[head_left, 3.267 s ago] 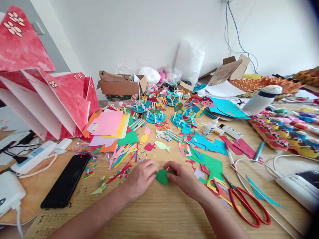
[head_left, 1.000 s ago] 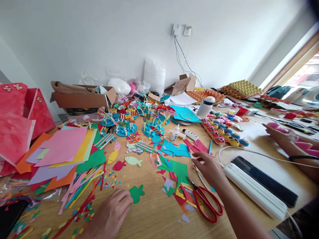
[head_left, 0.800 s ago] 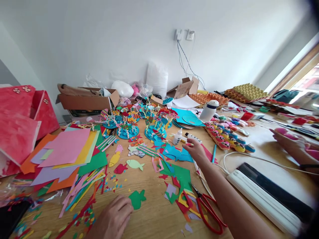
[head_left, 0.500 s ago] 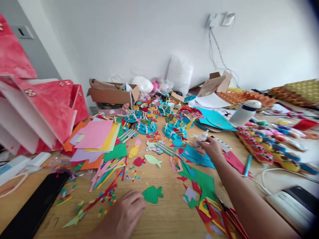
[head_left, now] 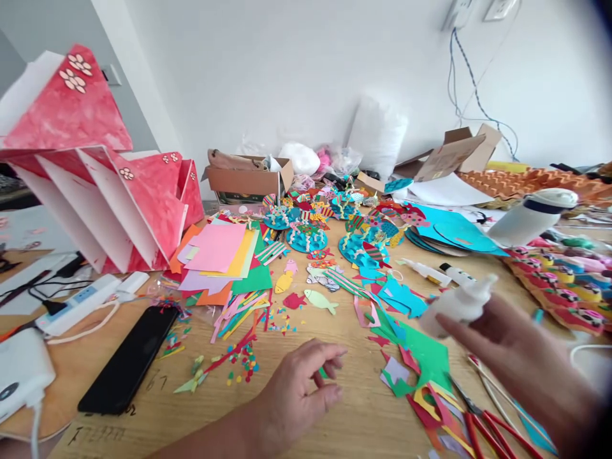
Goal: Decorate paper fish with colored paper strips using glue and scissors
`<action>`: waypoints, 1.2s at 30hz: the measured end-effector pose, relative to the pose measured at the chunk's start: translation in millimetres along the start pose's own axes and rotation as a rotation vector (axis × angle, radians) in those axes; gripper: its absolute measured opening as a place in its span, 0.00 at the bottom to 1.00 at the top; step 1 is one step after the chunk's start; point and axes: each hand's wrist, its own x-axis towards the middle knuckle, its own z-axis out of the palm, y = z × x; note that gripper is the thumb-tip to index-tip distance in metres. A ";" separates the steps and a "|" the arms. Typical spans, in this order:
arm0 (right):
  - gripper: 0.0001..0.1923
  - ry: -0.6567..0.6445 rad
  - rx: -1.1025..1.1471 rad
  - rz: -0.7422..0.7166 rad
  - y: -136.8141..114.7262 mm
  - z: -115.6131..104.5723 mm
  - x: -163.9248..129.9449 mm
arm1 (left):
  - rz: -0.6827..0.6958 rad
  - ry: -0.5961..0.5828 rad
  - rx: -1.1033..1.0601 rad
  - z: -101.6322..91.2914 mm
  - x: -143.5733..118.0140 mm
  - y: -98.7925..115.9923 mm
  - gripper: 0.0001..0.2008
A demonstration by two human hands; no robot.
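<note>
Glue bottle: small, white, w/ pointed nozzle aiming up-right; blurred. It is in my right hand, held tilted above the table, over the green scraps. Right-hand fingers wrap the bottle's lower side; grip is closed on it. Bottle base is hidden behind my fingers; label not legible. Right forearm is cut off at the frame's lower right.

Green fish: mostly hidden under my left hand; only a sliver shows betw. the fingers. Left hand is palm down, fingers curled loosely, fingertips on the fish, not clenched; it presses rather than grasps. Scissors lie near the right wrist, partly cut off.
</note>
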 end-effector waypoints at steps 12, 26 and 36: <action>0.09 -0.329 0.340 -0.206 -49.9 69.1 -86.5 | -0.265 0.015 -0.705 26.8 14.1 17.7 0.22; 0.22 0.085 0.751 0.050 -47.3 102.8 -115.7 | -0.297 0.207 -1.104 25.3 16.4 13.8 0.11; 0.18 0.252 0.709 -0.022 -51.7 100.2 -108.8 | -0.349 0.116 -1.227 32.5 8.6 19.8 0.12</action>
